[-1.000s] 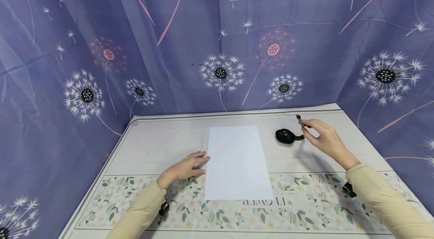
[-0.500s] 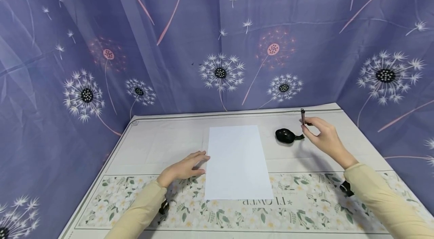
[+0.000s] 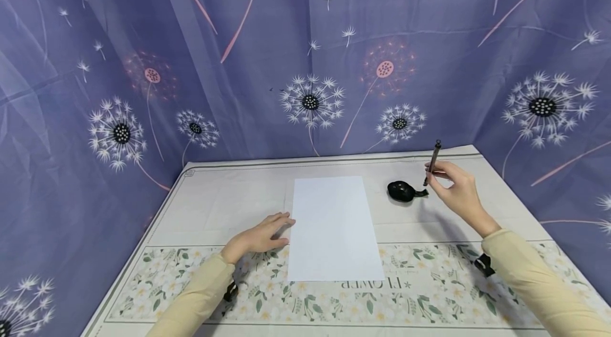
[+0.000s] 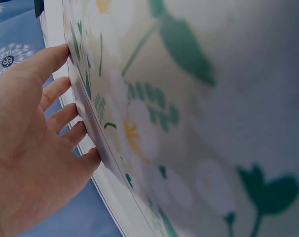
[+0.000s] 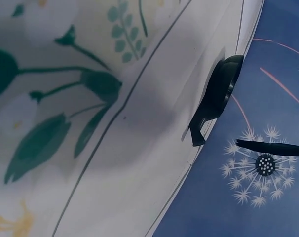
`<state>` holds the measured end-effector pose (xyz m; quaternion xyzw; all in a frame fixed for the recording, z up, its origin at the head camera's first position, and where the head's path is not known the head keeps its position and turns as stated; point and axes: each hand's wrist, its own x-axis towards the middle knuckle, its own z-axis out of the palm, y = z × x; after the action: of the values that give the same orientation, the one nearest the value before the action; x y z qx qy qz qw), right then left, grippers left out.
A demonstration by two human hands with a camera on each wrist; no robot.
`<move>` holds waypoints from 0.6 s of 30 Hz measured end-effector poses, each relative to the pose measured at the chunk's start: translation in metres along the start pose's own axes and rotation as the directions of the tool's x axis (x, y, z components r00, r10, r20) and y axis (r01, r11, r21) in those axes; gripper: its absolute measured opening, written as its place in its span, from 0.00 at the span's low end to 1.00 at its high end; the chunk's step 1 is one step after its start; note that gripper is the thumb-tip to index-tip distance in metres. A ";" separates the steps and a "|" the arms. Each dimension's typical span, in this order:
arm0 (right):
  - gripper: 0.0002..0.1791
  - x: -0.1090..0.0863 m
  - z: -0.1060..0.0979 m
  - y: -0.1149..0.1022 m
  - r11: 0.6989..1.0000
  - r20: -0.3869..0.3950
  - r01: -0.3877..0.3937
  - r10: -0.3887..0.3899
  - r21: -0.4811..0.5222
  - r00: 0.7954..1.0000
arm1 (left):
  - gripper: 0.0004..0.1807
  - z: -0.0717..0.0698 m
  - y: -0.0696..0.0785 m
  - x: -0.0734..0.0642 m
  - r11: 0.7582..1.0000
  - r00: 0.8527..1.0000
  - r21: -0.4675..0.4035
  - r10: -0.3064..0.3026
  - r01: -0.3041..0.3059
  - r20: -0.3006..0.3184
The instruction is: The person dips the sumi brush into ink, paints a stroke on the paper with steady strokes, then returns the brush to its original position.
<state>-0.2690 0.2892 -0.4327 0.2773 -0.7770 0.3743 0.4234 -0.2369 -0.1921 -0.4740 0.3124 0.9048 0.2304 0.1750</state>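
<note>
Nearest: both sleeves (image 3: 539,278) run out of the head view, then the floral band (image 3: 324,308) printed across the near part of the surface. Left hand (image 3: 260,235) lies low at the left long edge of the white paper sheet (image 3: 334,228), fingers relaxed and parted, gripping nothing; can't tell if the fingertips press the sheet or only sit beside it. Sheet is flat between the hands, long axis pointing away from the person. Right hand (image 3: 458,188) is raised above the surface, past the sheet's right edge, pinching a dark pen-like stick (image 3: 433,162) between thumb and fingers. Relation that likely matters: stick is right of the sheet and well apart from it, steeply tilted, top leaning right, lower end by the thumb. Just left of the right hand: a glossy black rounded object (image 3: 401,191), stubby handle toward that hand; exact identity unclear. Far: dandelion-print curtain (image 3: 238,61). Right wrist view misses the grip, showing just a cut-off dark stick end, probably the same one; can't make out which end is the tip.
</note>
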 end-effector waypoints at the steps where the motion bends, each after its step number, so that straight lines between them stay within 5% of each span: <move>1: 0.18 0.000 0.001 -0.001 1.000 -0.003 -0.002 0.002 0.009 1.000 | 0.29 0.000 0.000 0.000 1.000 1.000 -0.002 0.001 -0.001 0.000; 9: 0.16 0.009 0.003 -0.029 0.999 -0.030 -0.011 0.013 0.048 0.999 | 0.28 0.003 -0.003 0.001 1.000 1.000 -0.006 -0.010 0.010 -0.006; 18: 0.19 -0.002 0.007 0.000 0.998 -0.019 -0.049 0.049 0.025 0.999 | 0.29 0.003 -0.004 0.002 1.000 1.000 -0.013 -0.007 0.007 0.000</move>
<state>-0.2714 0.2840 -0.4370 0.2597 -0.7747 0.3970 0.4182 -0.2386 -0.1926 -0.4791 0.3083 0.9042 0.2358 0.1780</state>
